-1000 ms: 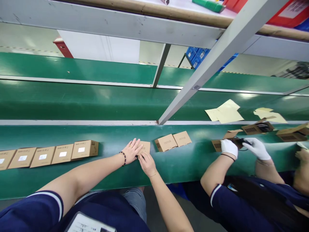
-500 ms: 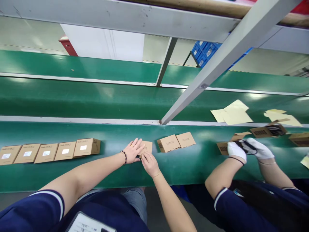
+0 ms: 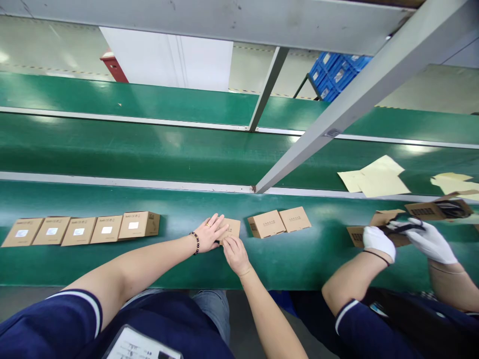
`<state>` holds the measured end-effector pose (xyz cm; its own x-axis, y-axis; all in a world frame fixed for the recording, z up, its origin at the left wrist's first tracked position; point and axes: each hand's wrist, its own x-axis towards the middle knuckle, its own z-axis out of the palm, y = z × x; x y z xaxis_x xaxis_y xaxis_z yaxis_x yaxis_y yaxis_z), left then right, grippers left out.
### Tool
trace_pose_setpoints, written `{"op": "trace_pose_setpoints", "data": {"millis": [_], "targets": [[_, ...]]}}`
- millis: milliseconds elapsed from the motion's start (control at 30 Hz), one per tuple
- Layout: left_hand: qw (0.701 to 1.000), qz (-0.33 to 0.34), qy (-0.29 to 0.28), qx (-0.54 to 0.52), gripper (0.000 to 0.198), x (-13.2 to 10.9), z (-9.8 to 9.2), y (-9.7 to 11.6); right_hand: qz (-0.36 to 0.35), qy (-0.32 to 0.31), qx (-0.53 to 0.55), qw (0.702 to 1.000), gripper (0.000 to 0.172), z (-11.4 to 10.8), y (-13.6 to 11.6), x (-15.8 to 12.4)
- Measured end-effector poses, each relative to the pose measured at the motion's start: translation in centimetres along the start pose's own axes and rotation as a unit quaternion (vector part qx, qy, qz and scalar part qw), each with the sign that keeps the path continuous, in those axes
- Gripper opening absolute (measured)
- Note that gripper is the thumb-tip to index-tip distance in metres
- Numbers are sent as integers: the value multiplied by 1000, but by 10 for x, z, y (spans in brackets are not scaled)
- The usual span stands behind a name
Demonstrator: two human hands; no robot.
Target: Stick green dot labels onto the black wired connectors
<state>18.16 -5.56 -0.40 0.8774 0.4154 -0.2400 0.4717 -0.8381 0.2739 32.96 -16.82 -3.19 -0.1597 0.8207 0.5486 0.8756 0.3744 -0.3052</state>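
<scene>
A small brown cardboard box [image 3: 232,227] with print on its top sits on the green bench in front of me. My left hand [image 3: 210,234] lies across its left side, fingers stretched out and apart. At the box's near edge my right hand [image 3: 235,253] has its fingers pinched together on the cardboard. Both hands cover much of the box, and a small dark spot beneath the left hand is too hidden to make out. Just right of it stand two closed boxes [image 3: 266,224] side by side.
Several boxes with white labels [image 3: 107,229] form a row at the left. A co-worker's white-gloved hands [image 3: 378,243] handle a black cable [image 3: 406,227] over an open box at the right. Yellowish sheets [image 3: 377,177] lie behind. A slanted metal post [image 3: 329,132] rises from the bench.
The view has shifted slightly. My hands stay on the same box with nearly the same grip. The co-worker's right glove has moved away to the right with the black cable.
</scene>
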Motion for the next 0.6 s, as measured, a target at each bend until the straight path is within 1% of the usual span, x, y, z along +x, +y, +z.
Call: {"op": "trace_pose_setpoints", "data": {"millis": [100,167,200,233,333,367,400,467,600], "targets": [[1000,2,0,0,81,0,-1,0,37,-11,5,999,27,-1,0,1],[1000,-1,-2,-3,81,0,-1,1,59,-41,12,997,27,-5,4,5],[1000,-2,-4,-5,81,0,-2,1,70,-62,15,996,30,-7,7,8],[1000,-3,-6,-6,82,0,-2,0,82,-84,17,993,36,-10,11,12],[1000,1,-13,-9,88,0,-3,0,108,-152,30,982,66,-17,21,24],[1000,3,-14,-9,91,0,-4,0,111,-167,35,979,71,-17,23,26],[1000,4,-15,-9,93,0,-4,0,110,-174,40,978,73,-17,25,28],[1000,7,-17,-10,96,-1,-5,0,105,-174,39,978,71,-15,25,30],[1000,9,-16,-14,94,-1,-5,0,104,-176,17,979,67,-12,24,30]]}}
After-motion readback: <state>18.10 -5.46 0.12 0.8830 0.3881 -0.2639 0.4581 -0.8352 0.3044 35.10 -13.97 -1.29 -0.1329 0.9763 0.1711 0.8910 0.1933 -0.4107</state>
